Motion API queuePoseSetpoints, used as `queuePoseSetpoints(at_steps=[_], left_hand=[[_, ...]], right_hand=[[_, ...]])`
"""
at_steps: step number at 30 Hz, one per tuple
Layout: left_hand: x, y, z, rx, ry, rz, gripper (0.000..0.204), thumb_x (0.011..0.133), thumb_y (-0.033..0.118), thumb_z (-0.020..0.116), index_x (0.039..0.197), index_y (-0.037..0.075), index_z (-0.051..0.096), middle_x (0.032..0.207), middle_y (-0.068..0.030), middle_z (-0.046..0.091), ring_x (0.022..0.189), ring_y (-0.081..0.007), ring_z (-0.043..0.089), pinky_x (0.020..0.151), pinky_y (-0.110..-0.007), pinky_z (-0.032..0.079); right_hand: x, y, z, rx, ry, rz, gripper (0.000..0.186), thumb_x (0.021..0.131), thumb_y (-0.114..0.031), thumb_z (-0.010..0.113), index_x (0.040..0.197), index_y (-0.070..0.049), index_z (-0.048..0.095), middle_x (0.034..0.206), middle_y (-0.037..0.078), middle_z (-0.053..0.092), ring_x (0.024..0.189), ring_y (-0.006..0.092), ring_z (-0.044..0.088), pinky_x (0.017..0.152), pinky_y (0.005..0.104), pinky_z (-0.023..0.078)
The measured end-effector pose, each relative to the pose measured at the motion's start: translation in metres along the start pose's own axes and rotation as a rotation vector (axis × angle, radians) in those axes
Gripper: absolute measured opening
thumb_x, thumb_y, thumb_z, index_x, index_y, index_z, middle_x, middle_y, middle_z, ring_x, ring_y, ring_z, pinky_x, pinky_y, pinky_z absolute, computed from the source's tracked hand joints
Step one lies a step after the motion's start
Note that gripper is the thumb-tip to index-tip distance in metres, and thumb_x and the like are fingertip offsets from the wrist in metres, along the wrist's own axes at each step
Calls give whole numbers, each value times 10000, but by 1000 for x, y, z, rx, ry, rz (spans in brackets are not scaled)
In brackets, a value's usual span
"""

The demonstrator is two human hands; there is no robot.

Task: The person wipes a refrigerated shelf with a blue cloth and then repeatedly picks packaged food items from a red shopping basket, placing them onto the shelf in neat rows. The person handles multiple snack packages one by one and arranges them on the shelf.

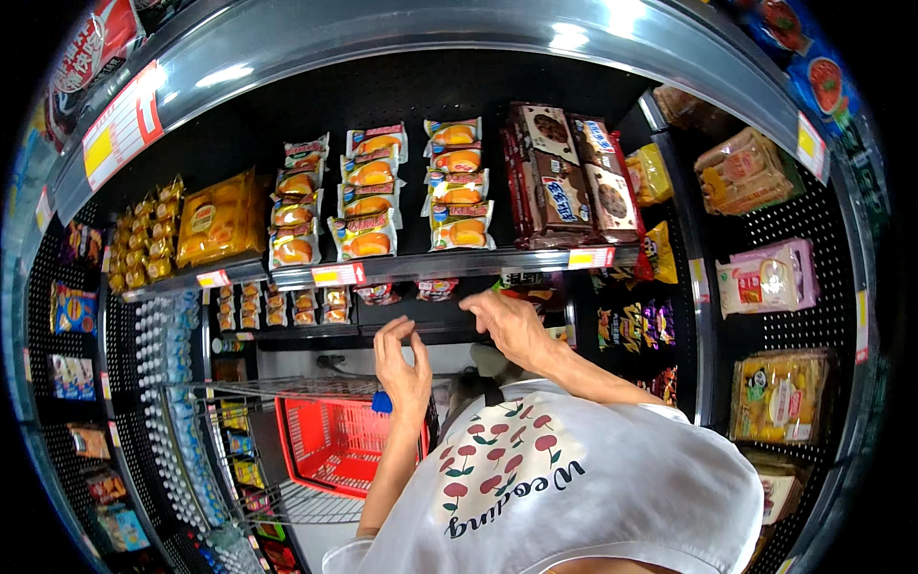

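Note:
My left hand (402, 362) is raised in front of the lower shelf. Its fingers bend loosely, its thumb stands apart, and nothing shows in it. To its right, my right hand (512, 330) has bent fingers pointing left, also with nothing visible in them. The two hands do not touch. Both are just below the front edge of a black shelf (411, 266). On that shelf stand a left row of wrapped buns (295, 215), a middle row of buns (366, 196) and a right row of buns (459, 191). Brown cookie packs (559, 187) lie stacked to their right.
A wire shopping cart (229, 390) with a red basket (335, 407) in it stands at my left. Orange-yellow bread packs (222, 218) lie farther left on the shelf. Small packaged snacks (304, 306) fill the lower shelf. Packaged breads (779, 397) hang at right.

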State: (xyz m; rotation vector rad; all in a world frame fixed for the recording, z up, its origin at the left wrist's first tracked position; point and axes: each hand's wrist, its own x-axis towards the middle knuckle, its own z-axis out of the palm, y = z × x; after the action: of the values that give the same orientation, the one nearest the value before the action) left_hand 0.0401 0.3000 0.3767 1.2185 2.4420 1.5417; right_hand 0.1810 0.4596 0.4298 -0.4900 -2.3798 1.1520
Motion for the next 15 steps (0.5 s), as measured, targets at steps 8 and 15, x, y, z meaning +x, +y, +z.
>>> queuePoseSetpoints(at_steps=[8,15], left_hand=[[-8,29,19,-214,-162,-24,210,959,27,648,1166,-3,631,1145,-158,654,945,-260,663,842,-367,535],[43,97,27,-307,-198,2,268,984,64,643,1242,-2,625,1146,-141,683,968,-241,675,842,-355,543]], right_hand=[[-43,-8,-34,-153,177,146,130,1032,-144,607,1043,-19,642,871,144,624,744,343,647,655,405,528],[-29,-21,-94,-94,544,-10,239,996,-73,652,1221,3,617,1087,124,628,649,154,494,595,293,443]])
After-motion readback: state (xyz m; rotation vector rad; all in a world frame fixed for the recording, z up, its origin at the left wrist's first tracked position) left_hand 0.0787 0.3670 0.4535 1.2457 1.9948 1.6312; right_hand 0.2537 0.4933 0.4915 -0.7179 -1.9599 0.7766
